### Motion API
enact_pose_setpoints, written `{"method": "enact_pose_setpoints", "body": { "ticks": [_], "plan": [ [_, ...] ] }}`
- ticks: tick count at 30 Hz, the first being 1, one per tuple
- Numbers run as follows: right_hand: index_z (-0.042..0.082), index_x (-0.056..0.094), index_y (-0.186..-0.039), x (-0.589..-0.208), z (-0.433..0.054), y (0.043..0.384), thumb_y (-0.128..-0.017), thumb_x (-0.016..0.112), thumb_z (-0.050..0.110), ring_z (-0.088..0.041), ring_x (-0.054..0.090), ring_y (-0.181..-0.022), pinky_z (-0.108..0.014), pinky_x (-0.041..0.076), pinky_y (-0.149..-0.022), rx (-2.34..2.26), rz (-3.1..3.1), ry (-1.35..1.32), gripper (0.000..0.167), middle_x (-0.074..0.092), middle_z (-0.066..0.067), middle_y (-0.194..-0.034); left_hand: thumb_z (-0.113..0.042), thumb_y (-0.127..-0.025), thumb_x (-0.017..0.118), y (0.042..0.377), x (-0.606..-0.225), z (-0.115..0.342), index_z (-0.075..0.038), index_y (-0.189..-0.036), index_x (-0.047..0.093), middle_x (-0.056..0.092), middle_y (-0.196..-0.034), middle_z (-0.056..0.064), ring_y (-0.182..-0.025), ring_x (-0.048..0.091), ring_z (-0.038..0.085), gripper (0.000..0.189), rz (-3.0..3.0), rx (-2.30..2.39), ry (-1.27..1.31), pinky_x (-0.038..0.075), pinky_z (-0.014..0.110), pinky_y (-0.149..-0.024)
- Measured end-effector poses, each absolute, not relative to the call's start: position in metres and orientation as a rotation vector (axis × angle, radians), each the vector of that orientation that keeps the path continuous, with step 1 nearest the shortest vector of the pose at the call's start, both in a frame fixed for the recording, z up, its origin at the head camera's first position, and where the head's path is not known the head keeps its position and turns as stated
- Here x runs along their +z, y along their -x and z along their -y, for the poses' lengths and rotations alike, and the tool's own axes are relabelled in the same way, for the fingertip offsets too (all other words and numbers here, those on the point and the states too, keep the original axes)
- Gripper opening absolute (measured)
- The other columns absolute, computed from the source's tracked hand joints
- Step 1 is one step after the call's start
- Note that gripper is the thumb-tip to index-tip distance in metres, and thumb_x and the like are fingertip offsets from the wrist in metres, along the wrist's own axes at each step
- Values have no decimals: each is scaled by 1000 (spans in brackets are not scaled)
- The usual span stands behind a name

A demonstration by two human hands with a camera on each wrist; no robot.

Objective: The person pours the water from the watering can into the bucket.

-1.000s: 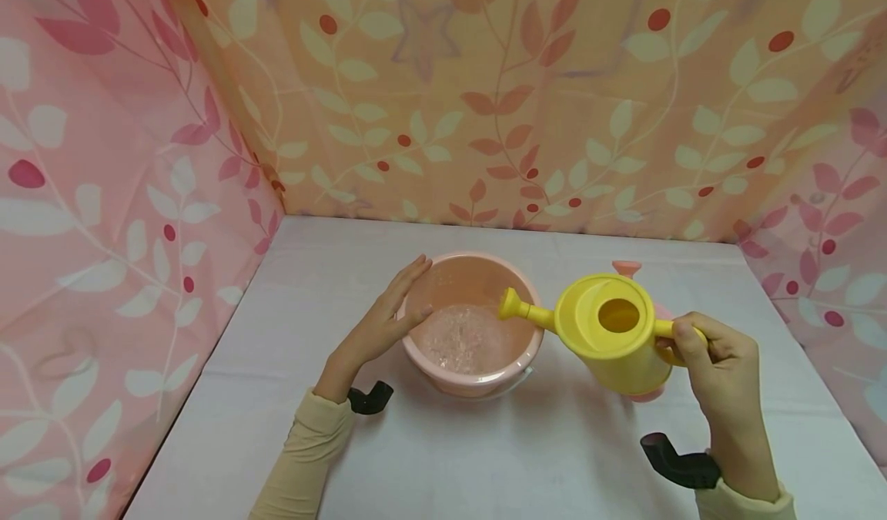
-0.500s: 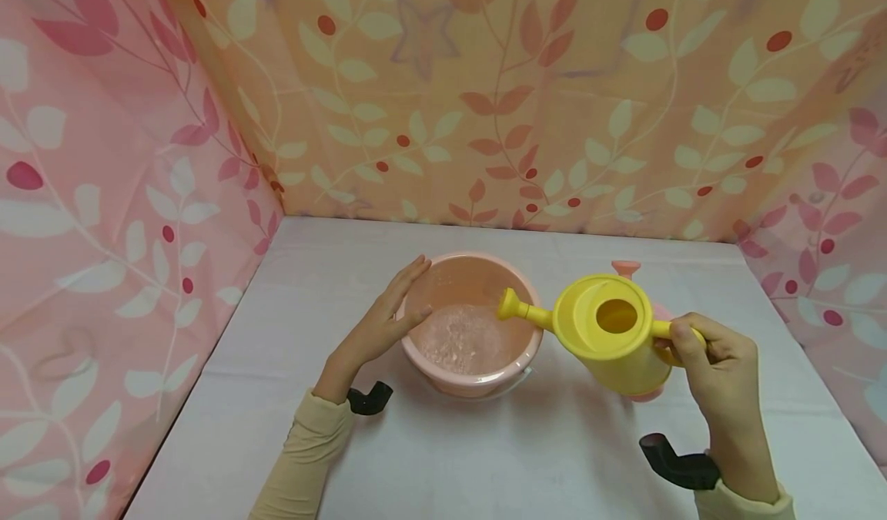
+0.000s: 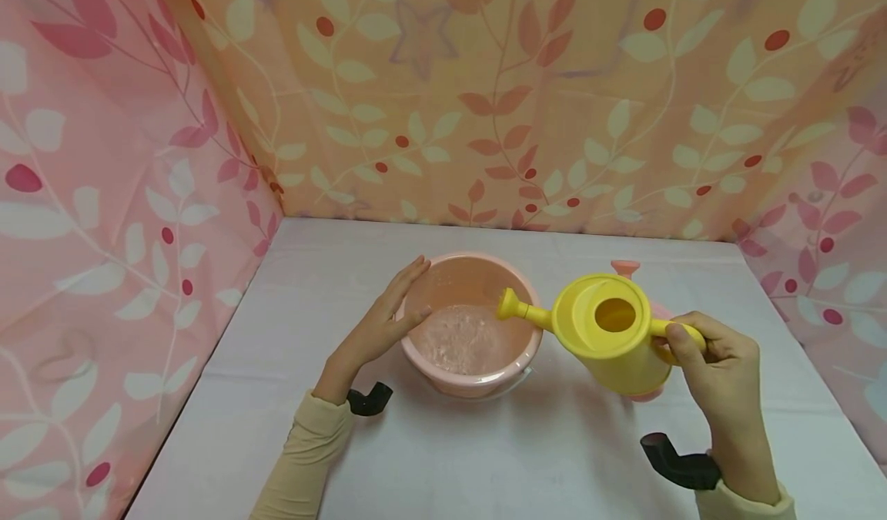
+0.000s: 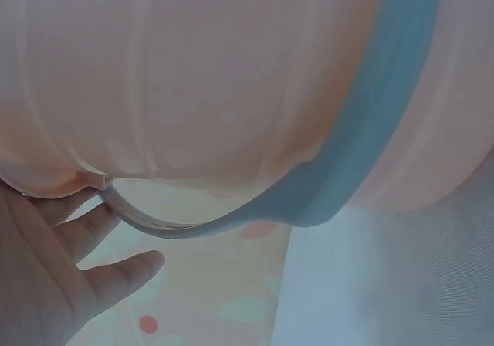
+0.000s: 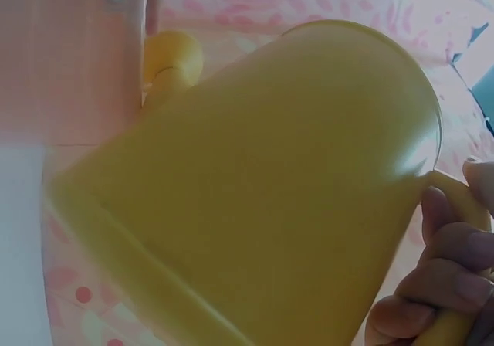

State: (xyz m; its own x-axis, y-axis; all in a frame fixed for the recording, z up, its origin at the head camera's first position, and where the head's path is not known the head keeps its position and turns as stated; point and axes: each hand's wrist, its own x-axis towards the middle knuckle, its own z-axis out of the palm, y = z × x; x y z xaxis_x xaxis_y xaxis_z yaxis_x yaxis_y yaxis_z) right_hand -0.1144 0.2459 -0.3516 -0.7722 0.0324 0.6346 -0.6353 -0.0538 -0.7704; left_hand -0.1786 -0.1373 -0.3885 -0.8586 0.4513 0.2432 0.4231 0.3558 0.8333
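Observation:
My right hand (image 3: 719,362) grips the handle of a yellow watering can (image 3: 606,358), fingers curled round it. In the right wrist view the can's body (image 5: 270,176) stands tilted, and its fingers (image 5: 444,280) wrap the handle. The spout (image 3: 523,310) reaches over the right rim of a pink bucket (image 3: 478,383). Inside the bucket, the water (image 3: 457,343) has a broken, rippled surface. My left hand (image 3: 377,320) rests at the bucket's left rim with fingers extended. In the left wrist view those fingers (image 4: 127,276) are spread beside the bucket's bail handle (image 4: 363,122).
Behind the yellow can, mostly hidden by it, is a pink object with a flared spout-like end (image 3: 626,267). A white cloth (image 3: 554,458) covers the table. Patterned fabric walls (image 3: 485,119) enclose its back and both sides.
Both hands, the can and the bucket keep nearly the same places. The ripples on the water in the bucket shift from frame to frame.

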Motion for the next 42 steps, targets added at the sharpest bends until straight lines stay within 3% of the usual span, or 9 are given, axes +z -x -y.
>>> {"method": "enact_pose_setpoints", "body": {
  "ticks": [5,9,42],
  "plan": [
    [-10,65,-80,-349,-248,114,-76,60,-21,-9,41,-54,-18,31,-42,1887,1765,-692,13,60,-5,-67,-20,-94,52,179,-388,138,-9,-148,21,12,-155,3,-143,9,23,64,-2570,1561,-831,17,56,-109],
    [-11,65,-83,-348,-250,114,-73,58,-25,-8,37,-52,-23,23,-39,1862,1795,-733,18,58,-4,-66,-20,-94,52,180,-388,138,-8,-148,21,12,-155,3,-143,10,22,64,-2573,1561,-835,17,56,-109],
    [-12,65,-85,-349,-250,110,-69,66,-22,-7,44,-59,-15,37,-49,1551,1936,-645,19,62,0,-72,-14,-93,51,179,-390,136,-8,-147,22,13,-155,3,-143,10,21,62,-2557,1583,-832,16,55,-110]
  ]
}}
